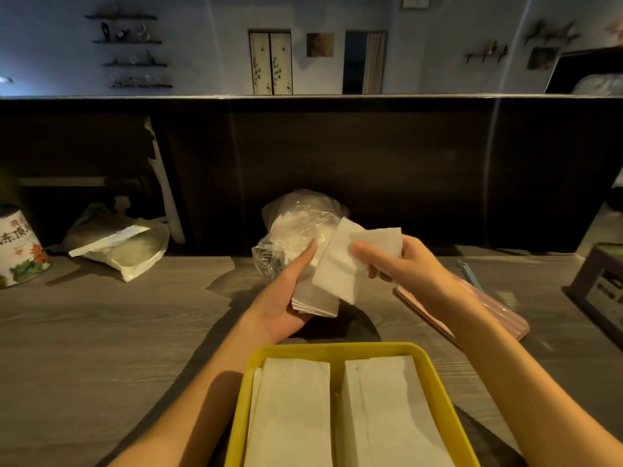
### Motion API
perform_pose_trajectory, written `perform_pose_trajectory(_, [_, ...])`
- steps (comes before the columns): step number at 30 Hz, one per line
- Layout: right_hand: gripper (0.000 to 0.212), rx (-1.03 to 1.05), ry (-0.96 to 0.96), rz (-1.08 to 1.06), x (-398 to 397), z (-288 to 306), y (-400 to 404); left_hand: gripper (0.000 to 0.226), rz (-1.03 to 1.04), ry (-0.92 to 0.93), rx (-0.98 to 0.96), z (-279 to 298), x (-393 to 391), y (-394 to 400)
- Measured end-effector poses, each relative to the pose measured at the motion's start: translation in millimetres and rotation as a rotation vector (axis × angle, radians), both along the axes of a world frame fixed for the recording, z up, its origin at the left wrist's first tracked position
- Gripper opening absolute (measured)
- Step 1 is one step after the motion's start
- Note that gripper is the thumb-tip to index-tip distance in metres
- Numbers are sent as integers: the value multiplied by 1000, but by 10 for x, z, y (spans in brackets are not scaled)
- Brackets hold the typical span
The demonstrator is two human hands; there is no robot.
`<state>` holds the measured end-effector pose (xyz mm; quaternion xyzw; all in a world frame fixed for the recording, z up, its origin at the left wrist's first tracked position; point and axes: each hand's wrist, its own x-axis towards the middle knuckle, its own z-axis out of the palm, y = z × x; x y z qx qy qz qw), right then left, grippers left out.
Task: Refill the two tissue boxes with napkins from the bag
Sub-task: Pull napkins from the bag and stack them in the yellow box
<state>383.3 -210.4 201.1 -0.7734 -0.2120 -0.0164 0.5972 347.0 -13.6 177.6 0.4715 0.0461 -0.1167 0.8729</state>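
A clear plastic bag (296, 224) with white napkins inside stands at the back of the wooden table. My left hand (286, 298) holds a small stack of folded napkins (315, 303) from below, in front of the bag. My right hand (397, 261) pinches a single white napkin (344, 264) that hangs over the stack. At the near edge sits a yellow box (333, 350) with two side-by-side piles of napkins (387, 416) in it. A second box does not show itself clearly.
A pink flat case (499, 311) lies to the right under my forearm. A dark framed box (603, 284) stands at the far right. At the left are a printed tin (18, 247) and a white plastic bag (128, 247). A dark partition (371, 156) rises behind the table.
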Motion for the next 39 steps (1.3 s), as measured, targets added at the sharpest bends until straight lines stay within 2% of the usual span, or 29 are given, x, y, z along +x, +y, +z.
perform_pose_trajectory(5, [40, -23, 89, 126, -47, 38, -23, 43, 29, 38, -107, -33, 46, 4])
perform_pose_trajectory(7, [33, -70, 62, 134, -57, 38, 11, 39, 13, 29, -96, -39, 54, -2])
perform_pose_trajectory(10, [20, -141, -13, 9, -21, -41, 77, 42, -34, 13, -49, -25, 31, -41])
perform_pose_trajectory(13, [38, -220, -32, -80, 35, -119, 83, 53, -108, -20, -6, -15, 7, -44])
perform_pose_trajectory(15, [49, -268, -79, -147, 60, -140, 66, 45, -119, -35, 26, -4, -16, -37])
perform_pose_trajectory(19, [43, -282, -83, -226, 83, -140, 49, 39, -137, -66, 66, -11, -21, -9])
perform_pose_trajectory(23, [44, -193, 17, -174, 118, -159, 20, 44, -115, -52, 130, -48, 28, -15])
perform_pose_trajectory(25, [47, -161, 77, -132, 88, -111, -26, 39, -100, -39, 41, -28, 23, -32])
perform_pose_trajectory(28, [58, -202, 169, 35, 32, 8, -121, 46, -39, 25, -64, -24, 48, -3])
perform_pose_trajectory(31, [45, -128, 222, 295, -29, 113, -183, 49, -26, 23, 22, -47, 57, -2])
perform_pose_trajectory(33, [40, -93, 230, 388, -64, 131, -161, 52, -16, 12, 81, -31, 47, -38])
perform_pose_trajectory(36, [39, -144, 156, 284, -86, 97, -73, 57, -52, 20, 104, -12, 34, -88])
perform_pose_trajectory(39, [31, -307, 27, 123, -52, 27, -1, 66, -164, 16, 83, -15, 2, -72])
